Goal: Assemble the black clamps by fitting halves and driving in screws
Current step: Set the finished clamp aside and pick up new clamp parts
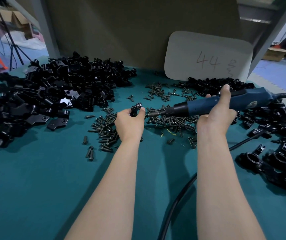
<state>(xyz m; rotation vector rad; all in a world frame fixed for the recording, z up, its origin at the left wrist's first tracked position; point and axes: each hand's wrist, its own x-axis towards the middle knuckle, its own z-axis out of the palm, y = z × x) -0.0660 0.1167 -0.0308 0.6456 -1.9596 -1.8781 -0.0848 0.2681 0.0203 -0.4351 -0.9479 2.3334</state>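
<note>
In the head view, your left grip [130,121] is closed on a clamp [136,108]. Fingers and thumb curl round it, and you hold it just over the near-left edge of the scattered screws [170,119], about mid-table [35,196]. Your right grip [220,111] is wrapped round the blue driver [242,101] with the thumb lying up over its body. The driver lies almost level and points left. Its bit [150,115] is just beside the clamp, at your left thumb. I cannot tell whether a screw is already seated, or whether the bit touches it, because your fingers hide that spot.

Loose halves [52,90] are heaped far left, and clamps that look assembled [285,161] lie near right. The cable [176,201] runs along the table under your right forearm.

You appear to be at the driving step, with a fitted pair in hand and the bit coming to the screw. Next, line the bit up with the screw's axis. Brace the clamp hard so that the halves stay matched when the driver bites, then press in and run it down. Watch that the cable does not tug the driver off line. When the screw is home, the clamp probably belongs with the pile on the right.
</note>
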